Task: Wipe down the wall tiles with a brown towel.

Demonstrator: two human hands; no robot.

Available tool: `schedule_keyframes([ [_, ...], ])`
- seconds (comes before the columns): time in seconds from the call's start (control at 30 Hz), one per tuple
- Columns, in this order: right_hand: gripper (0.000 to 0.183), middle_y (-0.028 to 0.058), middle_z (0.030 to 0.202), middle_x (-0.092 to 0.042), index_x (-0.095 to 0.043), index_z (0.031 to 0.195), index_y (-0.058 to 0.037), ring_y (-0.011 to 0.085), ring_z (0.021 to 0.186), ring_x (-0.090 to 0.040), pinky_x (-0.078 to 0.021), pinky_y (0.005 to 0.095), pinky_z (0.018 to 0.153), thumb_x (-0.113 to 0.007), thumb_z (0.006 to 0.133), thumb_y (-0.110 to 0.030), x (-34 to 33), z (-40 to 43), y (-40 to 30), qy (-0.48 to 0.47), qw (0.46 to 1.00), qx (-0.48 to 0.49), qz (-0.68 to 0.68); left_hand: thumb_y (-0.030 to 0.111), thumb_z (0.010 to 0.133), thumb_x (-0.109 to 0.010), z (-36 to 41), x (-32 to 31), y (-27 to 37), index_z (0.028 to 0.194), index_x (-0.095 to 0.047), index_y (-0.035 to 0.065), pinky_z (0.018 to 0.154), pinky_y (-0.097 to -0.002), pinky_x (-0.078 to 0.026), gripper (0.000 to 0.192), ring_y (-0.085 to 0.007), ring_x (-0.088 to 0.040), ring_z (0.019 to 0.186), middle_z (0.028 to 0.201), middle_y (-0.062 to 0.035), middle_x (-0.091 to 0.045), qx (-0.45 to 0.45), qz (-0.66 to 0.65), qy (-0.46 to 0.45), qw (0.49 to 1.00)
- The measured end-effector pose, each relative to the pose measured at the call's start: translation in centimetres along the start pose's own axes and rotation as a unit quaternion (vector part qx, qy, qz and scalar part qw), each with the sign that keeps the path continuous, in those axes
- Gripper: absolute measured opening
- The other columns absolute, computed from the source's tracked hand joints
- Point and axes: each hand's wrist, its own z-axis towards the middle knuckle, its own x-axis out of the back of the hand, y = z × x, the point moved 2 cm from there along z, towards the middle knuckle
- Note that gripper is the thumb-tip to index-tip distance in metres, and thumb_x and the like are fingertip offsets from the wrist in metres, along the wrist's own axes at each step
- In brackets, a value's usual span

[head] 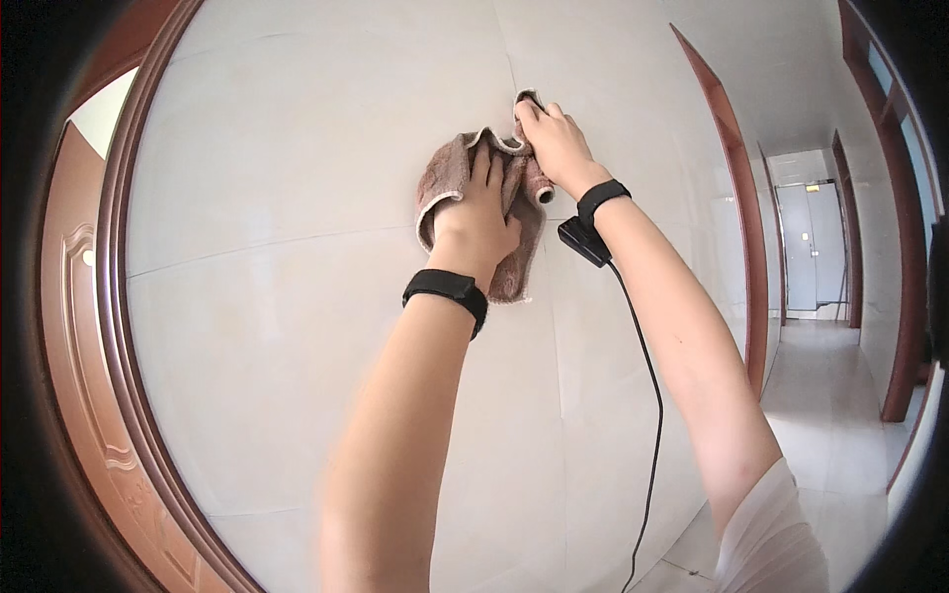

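Note:
A brown cloth with a pale stitched edge lies bunched against a tiled wall. My left hand rests on it with the fingers spread and pointing up, part of the cloth folded up around them. Up and to the right, my right hand grips the cloth's upper right corner between bent fingers and thumb. Both wrists wear black straps. A small black box hangs at the right wrist strap, and a black cable runs down from it.
At the left stand a brown door frame and a panelled wooden door. A reddish-brown frame edges the wall at the right. Beyond it a tiled corridor floor leads to a grey double door.

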Motion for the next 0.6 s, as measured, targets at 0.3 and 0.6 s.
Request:
schedule_keyframes([
  [0.3, 0.032, 0.0135, 0.118, -0.057, -0.046, 0.110, -0.0026, 0.0351, 0.105, -0.054, -0.0483, 0.0449, 0.087, -0.055, 0.080, 0.003, 3.5, -1.1, -1.0, -0.012, 0.998, 0.024, 0.056, 0.045, 0.095, -0.040, -1.4, 1.0, 2.2, 0.154, -0.018, 0.0118, 0.119, -0.0512, -0.011, 0.071, -0.0337, -0.007, 0.147, 0.159, -0.0137, -0.013, 0.073, 0.071, 0.026, 0.994],
  [0.6, 0.036, 0.0178, 0.110, -0.059, -0.044, 0.111, -0.0019, 0.0375, 0.103, -0.053, -0.0460, 0.0461, 0.089, -0.052, 0.078, 0.009, 5.1, -0.4, -1.9, -0.070, 0.989, 0.012, 0.127, 0.043, 0.096, -0.037, -2.3, 0.2, 3.2, 0.153, -0.014, 0.0042, 0.119, -0.0488, -0.014, 0.072, -0.0329, -0.009, 0.147, 0.159, -0.0133, -0.013, 0.092, -0.001, 0.007, 0.996],
])
